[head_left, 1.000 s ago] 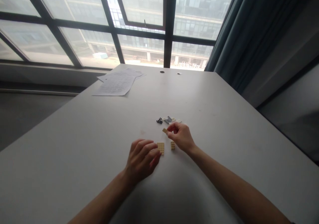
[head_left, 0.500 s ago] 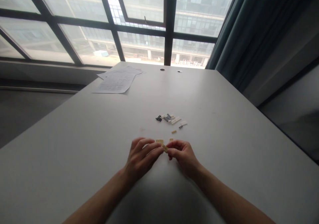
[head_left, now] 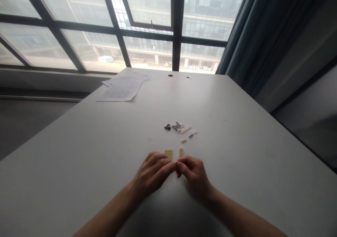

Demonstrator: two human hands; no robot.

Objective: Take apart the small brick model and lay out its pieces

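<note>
Here we view, from above, two bare hands meeting fingertip to fingertip over a white table (head_left: 105,152). Between them a small piece (head_left: 176,162) is almost wholly covered, so we cannot tell its shape. The right hand (head_left: 194,172) pinches it between thumb and forefinger; whether the left hand (head_left: 152,169) grips it too or merely steadies it, we cannot tell. We judge that the piece is held at the fingertips because it is too small for a fuller grasp.

Just beyond the hands we find a wide tan plate (head_left: 169,153) and, apart to its right, a narrow tan plate (head_left: 181,151), both studded side up. The left fingers overlap the near edge of the wide plate in our view; contact is uncertain. Farther out lie a short tan brick (head_left: 183,141), a heap of grey bricks (head_left: 177,126) and a dark brick cluster (head_left: 167,127), placed, we suppose, for easy reach.

As to pose, both forearms slant inward from the lower corners; the left hand is palm down with fingers gently bent and close together, while the right fingers curl beneath its pinch.
</note>
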